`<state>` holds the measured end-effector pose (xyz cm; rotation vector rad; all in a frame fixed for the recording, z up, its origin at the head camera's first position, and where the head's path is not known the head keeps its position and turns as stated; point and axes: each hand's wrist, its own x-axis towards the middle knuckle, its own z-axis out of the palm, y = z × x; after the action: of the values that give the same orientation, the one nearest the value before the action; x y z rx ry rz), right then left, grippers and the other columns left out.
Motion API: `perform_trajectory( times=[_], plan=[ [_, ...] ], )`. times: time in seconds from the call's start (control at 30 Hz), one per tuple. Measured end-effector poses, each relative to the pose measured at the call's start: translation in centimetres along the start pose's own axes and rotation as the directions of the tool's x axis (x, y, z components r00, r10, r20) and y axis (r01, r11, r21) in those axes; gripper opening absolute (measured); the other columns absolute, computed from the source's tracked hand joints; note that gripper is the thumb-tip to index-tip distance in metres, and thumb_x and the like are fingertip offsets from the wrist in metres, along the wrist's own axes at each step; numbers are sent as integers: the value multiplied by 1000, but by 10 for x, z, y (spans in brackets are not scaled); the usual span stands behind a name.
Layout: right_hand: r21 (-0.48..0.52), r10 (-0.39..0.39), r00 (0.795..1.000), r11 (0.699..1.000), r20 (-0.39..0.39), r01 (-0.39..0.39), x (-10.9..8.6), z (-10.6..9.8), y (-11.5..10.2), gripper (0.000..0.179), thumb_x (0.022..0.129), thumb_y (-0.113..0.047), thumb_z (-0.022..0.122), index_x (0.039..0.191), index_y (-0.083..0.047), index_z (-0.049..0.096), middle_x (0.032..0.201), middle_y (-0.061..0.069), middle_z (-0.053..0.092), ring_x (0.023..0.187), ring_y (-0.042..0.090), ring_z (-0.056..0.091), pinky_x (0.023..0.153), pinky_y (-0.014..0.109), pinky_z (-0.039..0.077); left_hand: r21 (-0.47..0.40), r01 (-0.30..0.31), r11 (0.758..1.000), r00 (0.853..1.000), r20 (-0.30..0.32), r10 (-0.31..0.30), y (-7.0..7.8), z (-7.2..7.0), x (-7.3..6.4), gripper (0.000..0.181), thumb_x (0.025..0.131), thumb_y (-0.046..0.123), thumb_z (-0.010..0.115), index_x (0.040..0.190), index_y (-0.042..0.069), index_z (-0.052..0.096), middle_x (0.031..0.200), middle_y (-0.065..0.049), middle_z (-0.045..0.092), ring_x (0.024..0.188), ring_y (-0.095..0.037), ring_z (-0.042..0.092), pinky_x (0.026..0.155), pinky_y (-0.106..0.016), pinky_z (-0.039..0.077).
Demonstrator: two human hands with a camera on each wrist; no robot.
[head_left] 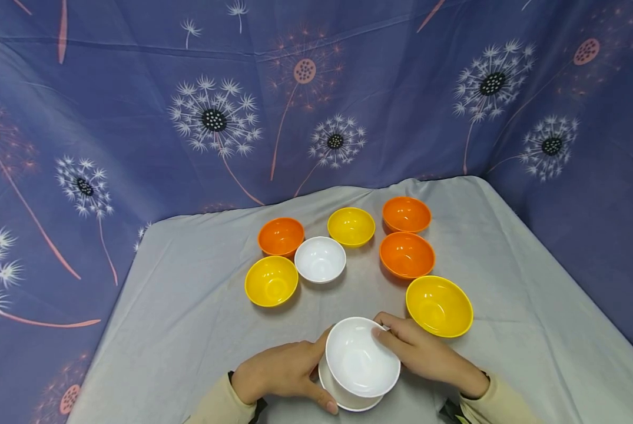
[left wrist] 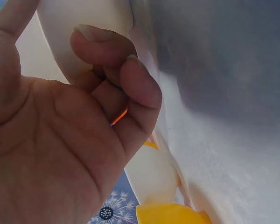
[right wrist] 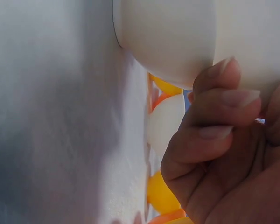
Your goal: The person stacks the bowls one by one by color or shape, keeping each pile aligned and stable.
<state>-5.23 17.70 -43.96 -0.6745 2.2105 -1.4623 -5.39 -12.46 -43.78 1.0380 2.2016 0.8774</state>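
Note:
A white bowl (head_left: 363, 365) sits tilted over a second, lower white bowl (head_left: 348, 400) at the table's near edge, covering most of its inside. My right hand (head_left: 424, 353) pinches the upper bowl's right rim, thumb inside and fingers outside. Around the left side of the lower bowl is my left hand (head_left: 281, 371), its thumb along the near side and its fingers partly hidden behind the bowls. In the right wrist view, curled fingertips (right wrist: 224, 95) lie against the upper bowl (right wrist: 256, 37). The left wrist view shows bent fingers (left wrist: 140, 84) beside the lower bowl (left wrist: 93, 28).
Beyond my hands on the grey cloth (head_left: 189, 318) stand a left orange bowl (head_left: 281, 237), a left yellow bowl (head_left: 271, 282), another white bowl (head_left: 320, 260) and a far yellow bowl (head_left: 351, 227). Rightward are two orange bowls and a yellow bowl (head_left: 439, 307) close to my right hand.

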Motion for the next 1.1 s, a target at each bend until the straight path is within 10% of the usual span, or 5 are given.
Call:
perform_trajectory(
  times=[1.1],
  plan=[
    [-243, -112, 993, 964, -18, 105, 3, 9, -1, 27, 115, -24, 51, 132, -15, 70, 114, -13, 76, 101, 2, 69, 90, 30, 58, 94, -14, 995, 996, -84, 22, -10, 0, 5, 104, 71, 58, 97, 153, 32, 39, 107, 18, 66, 87, 2, 59, 80, -19, 49]
  ],
)
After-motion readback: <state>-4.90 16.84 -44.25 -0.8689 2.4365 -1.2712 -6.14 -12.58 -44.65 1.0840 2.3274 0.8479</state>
